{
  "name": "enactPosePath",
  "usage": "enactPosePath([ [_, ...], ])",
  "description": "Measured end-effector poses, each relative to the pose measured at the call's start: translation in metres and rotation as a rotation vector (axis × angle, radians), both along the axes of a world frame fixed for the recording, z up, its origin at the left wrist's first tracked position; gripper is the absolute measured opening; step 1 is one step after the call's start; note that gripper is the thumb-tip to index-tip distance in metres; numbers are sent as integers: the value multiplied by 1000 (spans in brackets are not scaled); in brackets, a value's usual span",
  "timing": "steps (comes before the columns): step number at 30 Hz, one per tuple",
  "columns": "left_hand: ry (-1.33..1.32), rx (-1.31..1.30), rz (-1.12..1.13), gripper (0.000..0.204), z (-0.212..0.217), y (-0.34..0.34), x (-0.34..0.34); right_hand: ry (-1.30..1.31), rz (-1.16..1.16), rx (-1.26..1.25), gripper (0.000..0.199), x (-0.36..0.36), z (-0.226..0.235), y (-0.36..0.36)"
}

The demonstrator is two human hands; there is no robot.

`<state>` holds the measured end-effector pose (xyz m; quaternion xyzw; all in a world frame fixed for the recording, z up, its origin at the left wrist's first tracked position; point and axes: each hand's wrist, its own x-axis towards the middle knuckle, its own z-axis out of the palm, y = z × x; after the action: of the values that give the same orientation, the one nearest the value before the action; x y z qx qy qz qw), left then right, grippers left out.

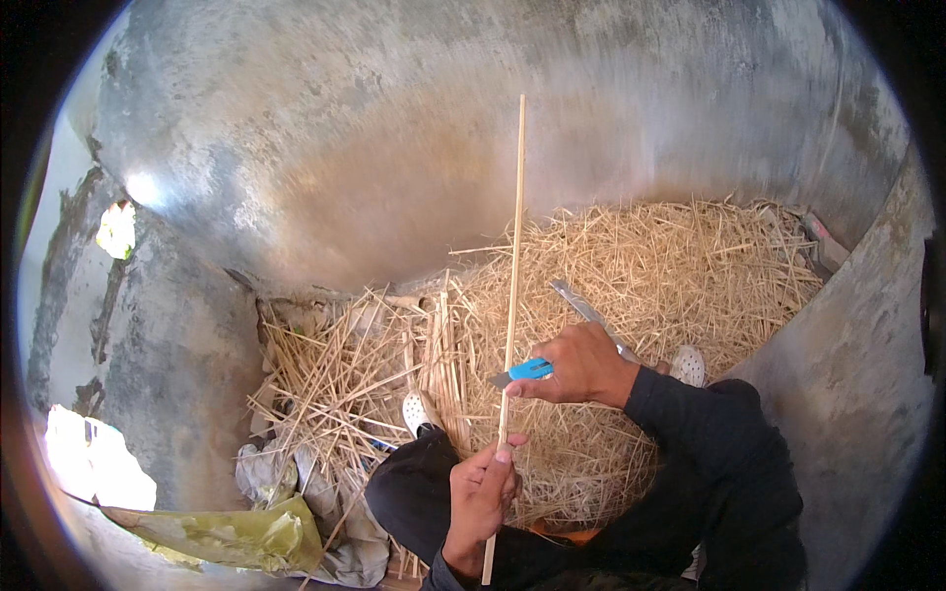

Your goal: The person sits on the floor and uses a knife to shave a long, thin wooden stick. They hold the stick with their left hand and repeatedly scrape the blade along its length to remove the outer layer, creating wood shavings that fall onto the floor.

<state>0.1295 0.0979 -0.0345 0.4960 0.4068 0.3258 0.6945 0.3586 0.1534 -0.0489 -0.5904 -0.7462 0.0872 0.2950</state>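
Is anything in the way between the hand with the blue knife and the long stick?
No, nothing visible is. The right hand holds the blue knife at the long stick, with the blade crossing it in this view. The left hand grips the stick closer to the body, so it isn't between them.

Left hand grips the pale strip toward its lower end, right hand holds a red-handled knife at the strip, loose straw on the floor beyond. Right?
One error: the knife has a blue handle, not red, as the head view shows. The left hand does grip the pale strip toward its lower end, the right hand holds the knife at it, and loose straw lies beyond.
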Motion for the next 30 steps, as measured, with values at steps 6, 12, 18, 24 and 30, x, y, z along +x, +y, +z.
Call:
enactPosePath([
  [6, -182, -116, 20, 33, 6, 7, 10, -47, 71, -39, 79, -6, -3, -15],
  [12, -188, -104, 9, 33, 4, 10, 20, -95, -52, 69, 77, 14, -1, -3],
  [18, -207, -103, 2, 33, 10, 9, 25, -82, -92, 49, 77, 19, -3, -1],
  [24, -184, -95, -3, 33, 9, 4, 18, -103, -30, 142, 73, 5, -1, -7],
  [30, -163, -97, -23, 33, 13, 5, 21, -123, -100, 89, 75, 25, 2, 9],
])
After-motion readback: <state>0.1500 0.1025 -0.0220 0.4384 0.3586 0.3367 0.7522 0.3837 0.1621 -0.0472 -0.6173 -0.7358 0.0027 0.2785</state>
